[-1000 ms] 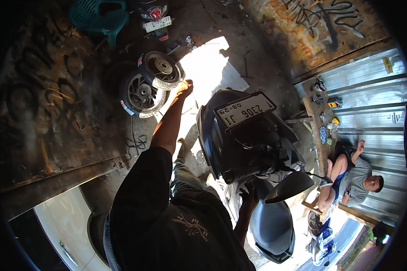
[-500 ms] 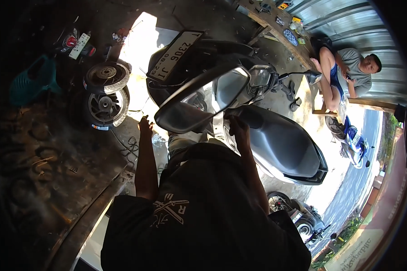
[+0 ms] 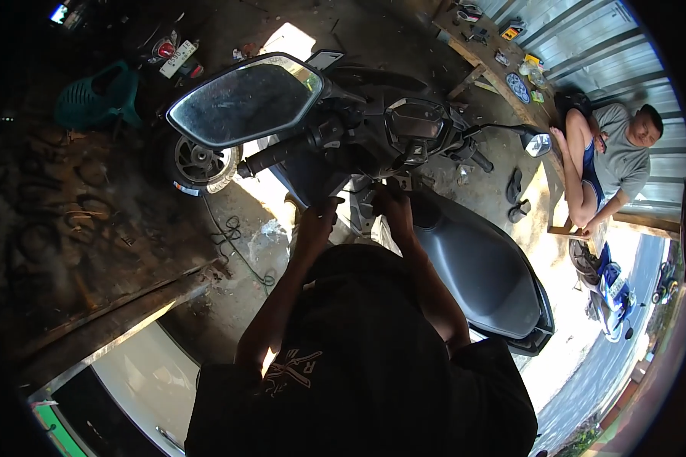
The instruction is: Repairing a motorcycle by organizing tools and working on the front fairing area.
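Note:
A dark scooter stands in front of me, with its left mirror [image 3: 240, 99], left handlebar grip [image 3: 270, 158] and dark seat [image 3: 476, 274]. My left hand [image 3: 318, 217] has curled fingers at the inner body panel [image 3: 305, 181] below the handlebar; what it holds, if anything, is hidden. My right hand [image 3: 389, 202] is closed beside it, just in front of the seat under the handlebar's centre. A thin dark line runs near its fingers, too small to name.
A seated person [image 3: 617, 152] is at the right by a wooden bench [image 3: 495, 84]. A wheel [image 3: 194, 160], green chair [image 3: 91, 99] and cord [image 3: 232, 236] are at the left. Sandals [image 3: 517, 190] lie right of the scooter; white car [image 3: 137, 381] at lower left, parked scooter [image 3: 613, 297] outside.
My left hand has moved from near the wheels to below the handlebar, beside my right hand. The view has shifted, bringing more of the handlebar into sight. The seated person's arm has lowered.

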`<state>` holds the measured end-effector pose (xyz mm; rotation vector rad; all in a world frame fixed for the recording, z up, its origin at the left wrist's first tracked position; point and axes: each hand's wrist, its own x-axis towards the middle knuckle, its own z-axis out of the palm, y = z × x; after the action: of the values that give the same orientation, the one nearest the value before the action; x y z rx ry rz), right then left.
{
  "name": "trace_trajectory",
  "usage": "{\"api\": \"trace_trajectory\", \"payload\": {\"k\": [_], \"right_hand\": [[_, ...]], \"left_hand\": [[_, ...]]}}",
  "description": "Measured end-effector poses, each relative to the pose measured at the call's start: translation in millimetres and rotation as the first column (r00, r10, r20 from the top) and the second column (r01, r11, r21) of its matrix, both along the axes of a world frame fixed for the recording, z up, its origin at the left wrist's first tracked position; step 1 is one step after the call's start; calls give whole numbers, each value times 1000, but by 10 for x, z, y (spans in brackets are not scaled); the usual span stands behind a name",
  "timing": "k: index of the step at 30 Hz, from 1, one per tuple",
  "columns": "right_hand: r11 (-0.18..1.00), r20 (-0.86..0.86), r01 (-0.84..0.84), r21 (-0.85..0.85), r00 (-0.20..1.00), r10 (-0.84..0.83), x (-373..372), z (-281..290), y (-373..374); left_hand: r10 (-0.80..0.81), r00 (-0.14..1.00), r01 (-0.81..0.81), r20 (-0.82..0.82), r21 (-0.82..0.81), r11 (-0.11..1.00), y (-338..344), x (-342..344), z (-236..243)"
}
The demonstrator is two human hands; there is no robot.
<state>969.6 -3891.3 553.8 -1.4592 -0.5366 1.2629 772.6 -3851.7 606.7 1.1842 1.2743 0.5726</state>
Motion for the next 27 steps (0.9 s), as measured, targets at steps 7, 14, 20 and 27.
{"api": "trace_trajectory", "payload": {"k": [7,14,20,27], "right_hand": [[1000,-51,24,14,998,-24,-25,74,70],[1000,-174,-15,-2,985,15,-43,197,116],[988,374,-152,1,917,140,-44,223,180],[931,705,-346,118,689,167,125,-134,71]], "left_hand": [[59,891,117,-451,351,929,403,696,-908],[67,901,237,-428,615,752,417,773,-988],[58,943,-24,-327,108,994,476,897,-579],[221,967,-214,129,-70,974,427,877,-665]]}}
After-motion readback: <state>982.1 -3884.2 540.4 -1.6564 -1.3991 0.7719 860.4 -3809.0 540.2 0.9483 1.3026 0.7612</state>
